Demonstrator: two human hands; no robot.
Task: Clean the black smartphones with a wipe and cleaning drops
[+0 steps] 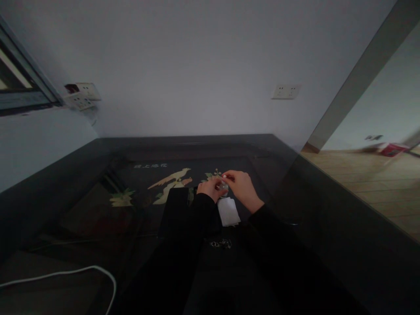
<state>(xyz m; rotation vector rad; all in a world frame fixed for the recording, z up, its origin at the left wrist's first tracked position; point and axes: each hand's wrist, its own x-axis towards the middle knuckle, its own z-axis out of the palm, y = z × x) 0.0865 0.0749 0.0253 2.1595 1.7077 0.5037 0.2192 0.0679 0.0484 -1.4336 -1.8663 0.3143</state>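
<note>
My left hand (209, 188) is curled round a small clear container (223, 189) that stands on the dark table. Above its mouth, my right hand (242, 187) pinches a small white piece (224, 176), too small to name. Just in front of the container lies a stack of white tissue or paper (229, 211). A flat black object (175, 205) rests to the left, partly covered by my left sleeve. Nearer to me, a little heap of small metal rings or jewellery (221, 243) lies on the table.
The glossy black table (183, 146) bears a bird-and-flower picture and meets the wall at the back. A white cable (93, 267) curves across its near left. Wall sockets (286, 92) sit above, and a red box (393, 149) stands on the floor at right.
</note>
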